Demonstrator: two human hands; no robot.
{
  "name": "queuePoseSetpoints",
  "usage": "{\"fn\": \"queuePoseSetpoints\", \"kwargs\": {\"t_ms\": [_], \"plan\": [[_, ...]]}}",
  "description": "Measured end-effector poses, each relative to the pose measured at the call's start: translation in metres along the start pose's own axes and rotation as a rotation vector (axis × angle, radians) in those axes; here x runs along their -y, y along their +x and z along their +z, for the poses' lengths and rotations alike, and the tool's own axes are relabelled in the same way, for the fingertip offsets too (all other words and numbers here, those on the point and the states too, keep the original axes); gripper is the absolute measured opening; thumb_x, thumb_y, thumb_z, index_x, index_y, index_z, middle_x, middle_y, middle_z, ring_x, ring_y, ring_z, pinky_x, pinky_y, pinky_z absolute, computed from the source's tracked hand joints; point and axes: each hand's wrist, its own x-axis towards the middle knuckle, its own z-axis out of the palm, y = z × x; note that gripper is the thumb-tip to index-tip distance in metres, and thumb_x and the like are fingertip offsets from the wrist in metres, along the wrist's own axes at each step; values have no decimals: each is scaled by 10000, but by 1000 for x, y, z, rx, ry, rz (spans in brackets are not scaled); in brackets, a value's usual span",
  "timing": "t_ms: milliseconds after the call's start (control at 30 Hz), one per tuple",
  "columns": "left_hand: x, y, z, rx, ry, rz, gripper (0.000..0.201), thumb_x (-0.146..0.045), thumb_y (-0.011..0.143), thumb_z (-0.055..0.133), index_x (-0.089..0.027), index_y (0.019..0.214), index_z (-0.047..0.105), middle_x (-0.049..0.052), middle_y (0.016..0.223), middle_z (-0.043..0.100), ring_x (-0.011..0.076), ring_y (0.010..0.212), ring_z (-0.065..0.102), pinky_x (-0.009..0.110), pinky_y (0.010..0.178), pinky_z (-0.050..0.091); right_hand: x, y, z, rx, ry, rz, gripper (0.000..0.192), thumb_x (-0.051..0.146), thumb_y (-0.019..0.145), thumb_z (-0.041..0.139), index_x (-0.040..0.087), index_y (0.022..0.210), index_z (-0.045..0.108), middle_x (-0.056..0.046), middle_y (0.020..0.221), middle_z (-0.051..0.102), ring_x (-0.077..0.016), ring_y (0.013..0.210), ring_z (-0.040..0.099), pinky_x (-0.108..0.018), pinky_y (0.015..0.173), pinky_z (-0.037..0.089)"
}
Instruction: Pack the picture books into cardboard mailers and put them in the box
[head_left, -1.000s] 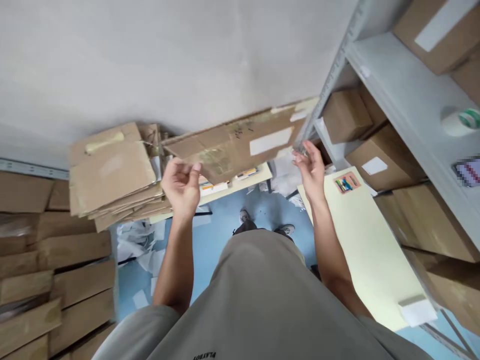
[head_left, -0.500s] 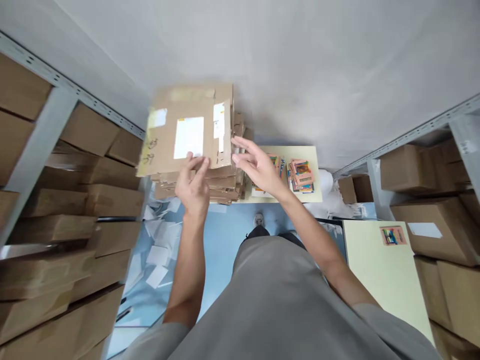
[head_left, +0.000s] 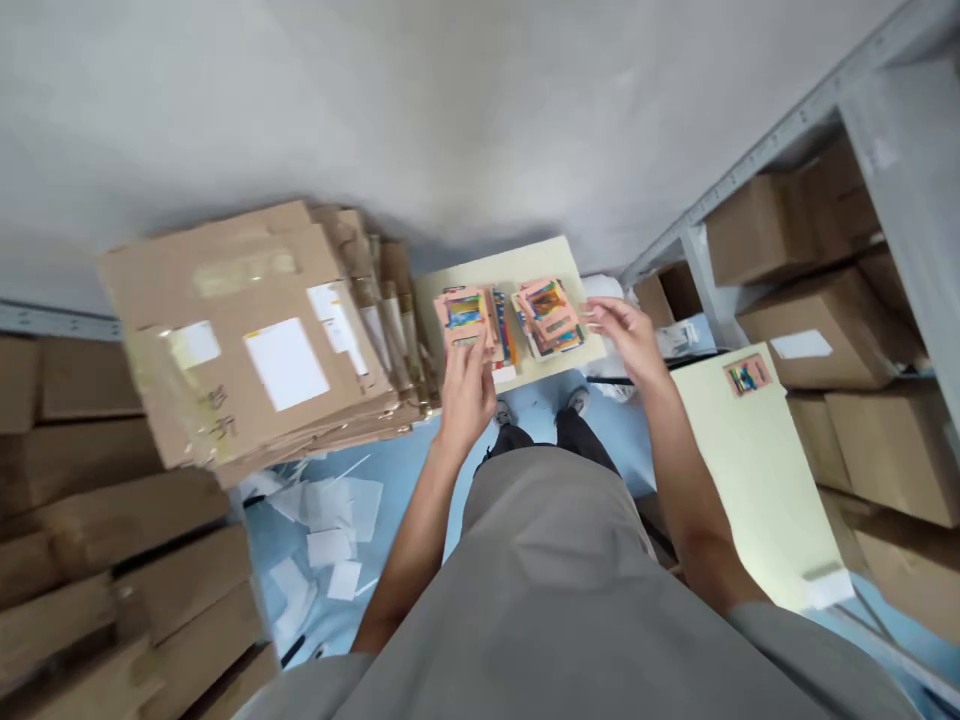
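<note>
While the left hand pinches the near-upright card, the right hand spreads.

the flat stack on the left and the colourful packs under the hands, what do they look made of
The flat stack: looks like matte brown corrugated cardboard, flattened boxes with white paper labels and glossy tape strips. The colourful packs, which the right hand nears and the left hand touches: probably printed card or paper with pinkish-tan borders; blur leaves the finish open.
</note>
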Motion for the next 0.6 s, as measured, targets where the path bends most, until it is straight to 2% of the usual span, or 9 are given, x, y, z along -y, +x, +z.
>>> {"fn": "queuePoseSetpoints", "kwargs": {"t_ms": [67,100,267,333,433,500,600], "plan": [[-23,25,43,120,-92,60,565,-489,1147,611,-248,1658,609,196,1429,737,334,1353,678,496,1230,515,-14,3,-56,-131,-5,23,588,773,873,888,282,1192,831,-89,1242,870,-267,1109,836,-453,1023,686],[-34,36,65,165,-127,67,587,-509,1148,614,-248,1673,593,196,1441,735,337,1372,673,500,1238,509,-22,4,-83,-182,-4,38,586,770,870,890,282,1188,829,-88,1235,870,-261,1096,837,-447,1016,684],[-81,79,178,265,-210,-8,572,-524,1179,555,-219,1660,599,132,1144,775,304,1146,729,505,1166,548,-87,20,-195,-324,22,162,612,775,827,901,268,1157,808,-84,1190,872,-249,1077,830,-421,994,676],[-90,91,225,302,-235,-34,575,-504,1190,518,-216,1685,570,159,1245,770,311,1226,725,501,1189,534,-122,35,-232,-356,29,254,591,727,799,924,256,1134,799,-75,1142,871,-239,1047,822,-415,980,673],[-91,101,302,390,-295,-115,660,-534,1164,571,-206,1733,501,214,1523,713,339,1430,672,501,1253,498,-176,66,-274,-386,8,420,460,579,818,911,232,1091,783,-67,1071,859,-221,989,806,-409,967,666],[-81,103,354,459,-345,-243,657,-519,1150,604,-206,1722,518,203,1485,765,337,1379,719,496,1223,531,-212,91,-292,-385,-43,517,332,473,872,845,219,1072,769,-76,1079,851,-219,992,797,-421,991,659],[-55,105,433,507,-393,-519,593,-386,1118,609,-198,1680,578,173,1333,846,323,1225,801,481,1119,604,-263,129,-306,-357,-200,621,210,362,921,749,201,1056,756,-107,1149,847,-236,1066,789,-446,1069,634]]}}
